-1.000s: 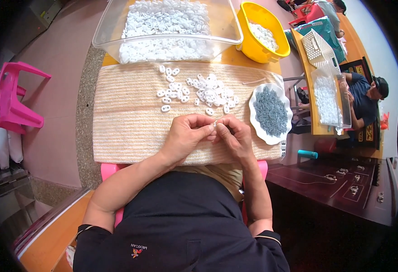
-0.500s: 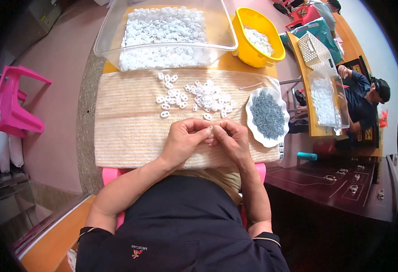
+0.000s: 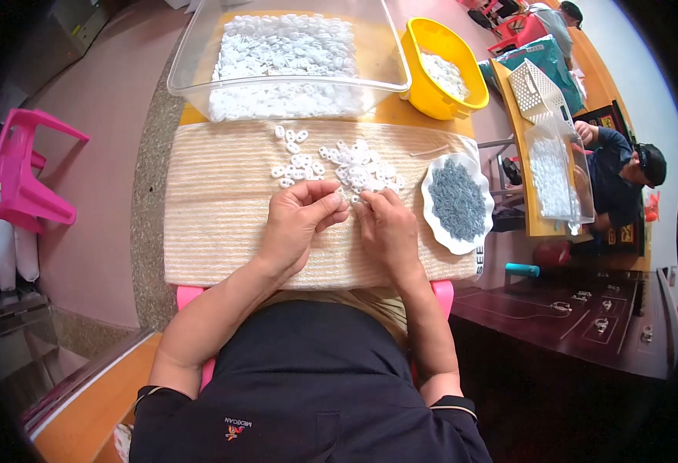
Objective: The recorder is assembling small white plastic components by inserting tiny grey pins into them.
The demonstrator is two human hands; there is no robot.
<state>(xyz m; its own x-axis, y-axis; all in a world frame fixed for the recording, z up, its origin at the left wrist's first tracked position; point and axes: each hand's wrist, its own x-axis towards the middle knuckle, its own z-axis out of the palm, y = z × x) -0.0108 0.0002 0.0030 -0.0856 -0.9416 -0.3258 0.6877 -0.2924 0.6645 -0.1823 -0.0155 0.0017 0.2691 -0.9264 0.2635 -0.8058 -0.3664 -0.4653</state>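
Observation:
Over the striped cloth, my left hand [image 3: 296, 224] pinches a small white piece [image 3: 342, 194] between thumb and fingertips; its shape is mostly hidden. Close beside it, my right hand [image 3: 390, 228] reaches down with fingertips closed on a white oval two-hole plastic piece [image 3: 356, 199] at the near edge of the pile. Just beyond both hands lies that loose pile of white two-hole pieces [image 3: 358, 163], with a smaller cluster [image 3: 300, 165] to its left. A white scalloped dish [image 3: 463, 248] of small grey-blue parts [image 3: 457, 199] is right of my right hand.
At the far side stands a clear plastic bin [image 3: 293, 80] of white pieces, beside a yellow tub [image 3: 451, 104]. A thin stick [image 3: 430, 150] lies on the cloth [image 3: 215, 231]. A pink stool [image 3: 26, 177] is left; a person [image 3: 625, 170] sits at another table right.
My hands were together near the cloth's front. Now they have moved apart and away from me, the right reaching a loose white piece by the pile. The view has shifted slightly.

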